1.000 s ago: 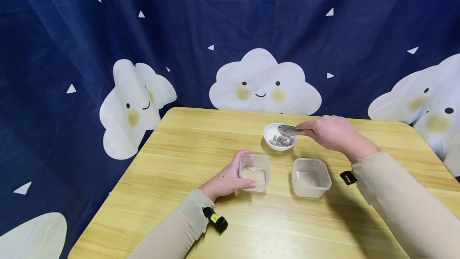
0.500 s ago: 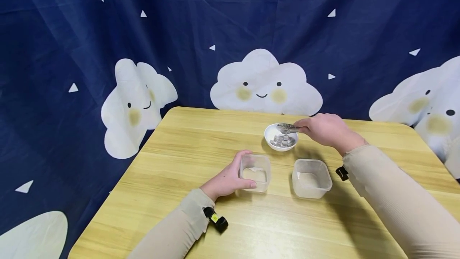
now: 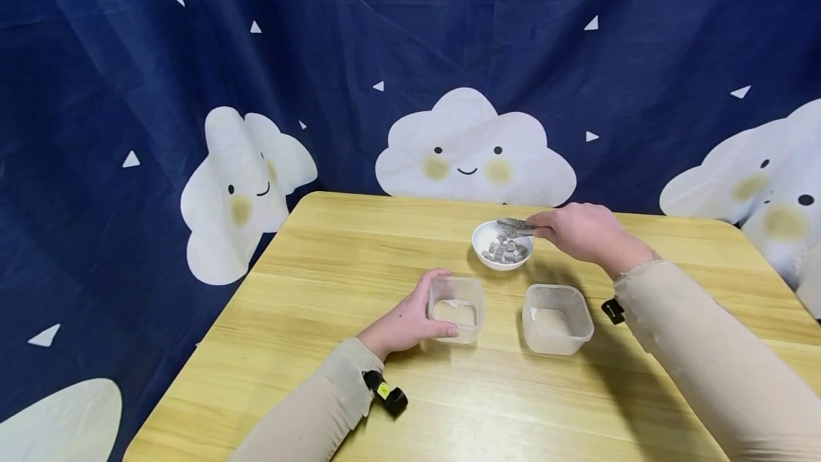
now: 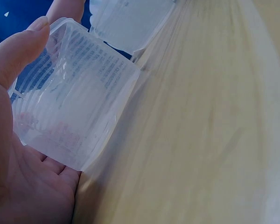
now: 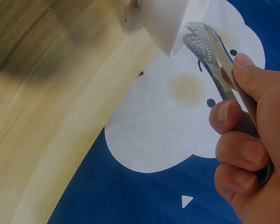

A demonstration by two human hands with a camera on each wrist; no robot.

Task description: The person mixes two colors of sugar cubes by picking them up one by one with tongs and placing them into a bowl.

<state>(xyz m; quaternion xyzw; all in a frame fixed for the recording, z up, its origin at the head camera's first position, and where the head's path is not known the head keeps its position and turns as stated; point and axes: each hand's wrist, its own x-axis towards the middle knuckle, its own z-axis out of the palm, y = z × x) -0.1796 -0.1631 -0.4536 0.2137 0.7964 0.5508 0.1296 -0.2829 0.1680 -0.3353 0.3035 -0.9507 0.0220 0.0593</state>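
Observation:
My right hand grips a pair of metal tongs with perforated tips. The tips hover over a white bowl of several grey cubes. In the right wrist view the tongs are nearly closed, and I see no cube between their tips. My left hand holds a clear, square plastic container that stands on the table, thumb on the near side and fingers behind. In the left wrist view the ribbed wall of this container shows beside the palm.
A second clear plastic container stands to the right of the held one, in front of the bowl. All of it rests on a wooden table. Behind the table's far edge hangs a dark blue curtain with printed clouds.
The right hand has shifted slightly left and up, and the tong tips have risen a little from the cubes. The left hand and its container have stayed in place.

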